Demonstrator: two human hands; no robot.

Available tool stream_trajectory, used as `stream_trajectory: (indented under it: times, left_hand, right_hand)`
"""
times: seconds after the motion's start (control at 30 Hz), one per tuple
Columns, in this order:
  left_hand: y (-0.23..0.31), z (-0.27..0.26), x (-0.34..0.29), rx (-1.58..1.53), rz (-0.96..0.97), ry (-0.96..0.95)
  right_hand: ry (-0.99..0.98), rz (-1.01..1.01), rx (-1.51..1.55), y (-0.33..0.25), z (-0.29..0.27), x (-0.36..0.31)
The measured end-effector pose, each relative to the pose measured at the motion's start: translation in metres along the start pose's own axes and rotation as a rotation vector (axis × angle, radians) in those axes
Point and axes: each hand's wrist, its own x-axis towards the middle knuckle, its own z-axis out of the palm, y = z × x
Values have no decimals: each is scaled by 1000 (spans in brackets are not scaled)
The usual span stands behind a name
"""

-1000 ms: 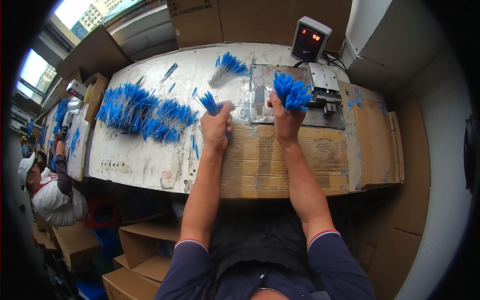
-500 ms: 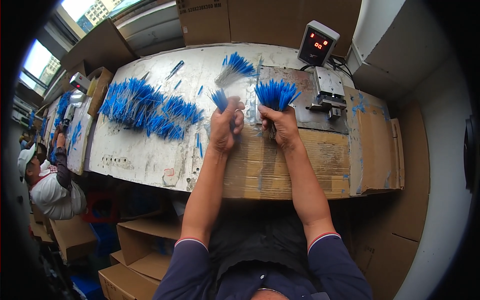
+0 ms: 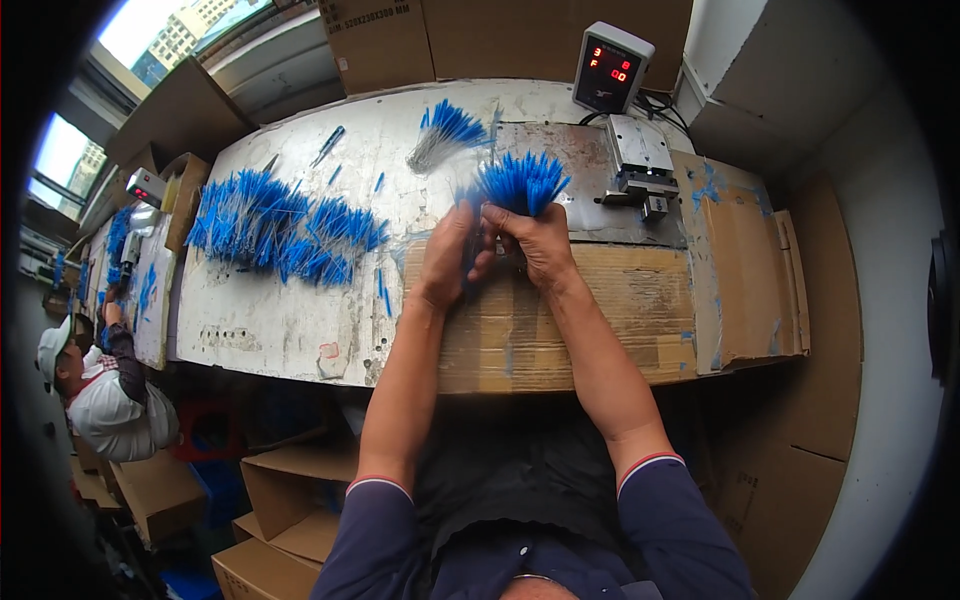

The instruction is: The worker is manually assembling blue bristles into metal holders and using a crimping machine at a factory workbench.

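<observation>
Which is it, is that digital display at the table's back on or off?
On: the digital display shows glowing red digits.

A dark box with a pale rim (image 3: 613,70) is standing at the back of the worktop (image 3: 260,325), and its red lights are glowing. A small blue tool (image 3: 333,139) is lying farther left. Brown boxes (image 3: 262,572) are sitting below. Another person (image 3: 118,415) is wearing a white cap (image 3: 52,345).
</observation>
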Motion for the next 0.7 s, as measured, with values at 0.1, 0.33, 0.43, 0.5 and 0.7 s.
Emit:
stream_trajectory:
  times: [0.1,0.33,0.43,0.5,0.7]
  left_hand:
    - [2,7,-3,71,1,-15]
    - [6,11,-5,129,38,-89]
    - [2,6,-4,66,52,-64]
    - [1,2,0,72,53,57]
    - [3,-4,-1,96,69,165]
  right_hand:
    - [9,3,8,3,-6,4]
    - [108,-16,110,0,-8,7]
    - [300,-116,265,6,-22,20]
    - [327,-107,246,6,-24,20]
    - [258,-1143,-873,-1,-23,16]
